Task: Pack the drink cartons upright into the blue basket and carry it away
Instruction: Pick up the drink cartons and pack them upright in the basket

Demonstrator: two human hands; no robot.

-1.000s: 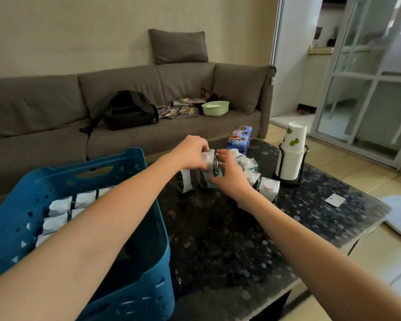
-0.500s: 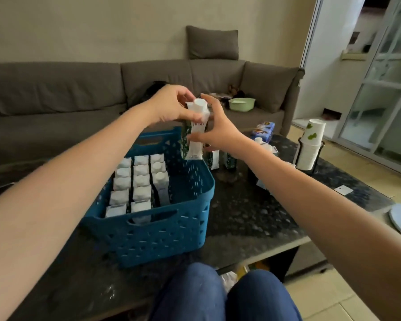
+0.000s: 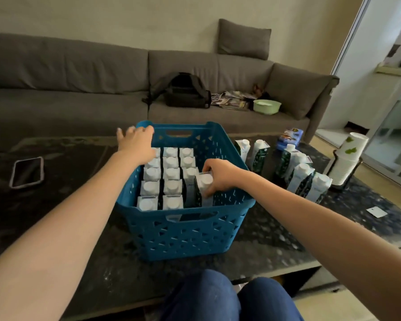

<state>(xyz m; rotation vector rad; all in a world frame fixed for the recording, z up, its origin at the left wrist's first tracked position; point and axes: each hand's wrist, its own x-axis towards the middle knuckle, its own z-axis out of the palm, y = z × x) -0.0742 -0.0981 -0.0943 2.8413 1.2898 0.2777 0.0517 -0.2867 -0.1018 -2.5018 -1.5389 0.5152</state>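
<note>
The blue basket (image 3: 185, 230) stands on the dark table in front of me. Several white-capped drink cartons (image 3: 171, 174) stand upright in rows inside it. My right hand (image 3: 220, 176) grips one more carton (image 3: 204, 188) by its top, low inside the basket at the right of the rows. My left hand (image 3: 136, 141) hovers over the basket's far left corner with fingers spread, holding nothing. Several more cartons (image 3: 301, 177) stand on the table to the right of the basket.
A phone (image 3: 27, 172) lies on the table at the left. A stack of paper cups (image 3: 348, 158) in a holder stands at the right, with a white card (image 3: 376, 212) nearer me. A blue pack (image 3: 289, 137) sits behind. Beyond is a grey sofa (image 3: 79, 72).
The carton held above the basket by both hands has gone down into it under my right hand. My left hand let go and moved to the basket's far left corner.
</note>
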